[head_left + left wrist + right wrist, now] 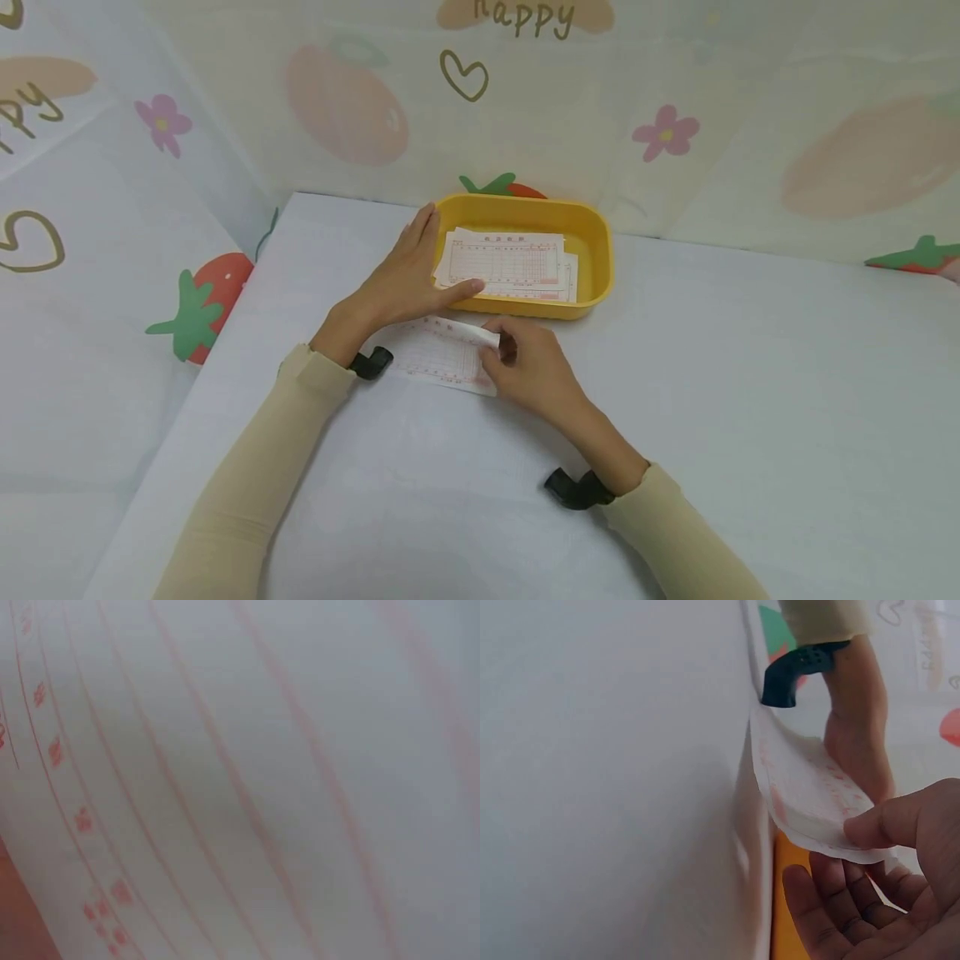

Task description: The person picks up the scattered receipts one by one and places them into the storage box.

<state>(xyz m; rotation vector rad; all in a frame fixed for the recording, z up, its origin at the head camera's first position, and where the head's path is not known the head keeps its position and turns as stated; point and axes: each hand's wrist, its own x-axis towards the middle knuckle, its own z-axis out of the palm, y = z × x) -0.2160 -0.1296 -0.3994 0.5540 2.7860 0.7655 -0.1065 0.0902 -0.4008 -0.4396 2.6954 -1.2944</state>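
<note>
My right hand (536, 362) pinches the right end of a white paper form (442, 362) printed with red lines, and that end is lifted and bent. In the right wrist view, the thumb lies on top of the form (802, 780) and the fingers are beneath it. My left hand (397, 279) lies at the left end of a yellow plastic basket (596, 258), its fingers fairly straight along the side and its thumb reaching across the front rim. Similar forms (502, 260) lie stacked in the basket. The held form (225, 787) nearly fills the left wrist view, blurred.
A white cloth covers the table (750, 375). Behind the basket hangs a patterned curtain (540, 108) with flowers and fruit, and another stretch of it (90, 333) runs along the left side. Black wrist cameras (577, 490) are strapped below both hands.
</note>
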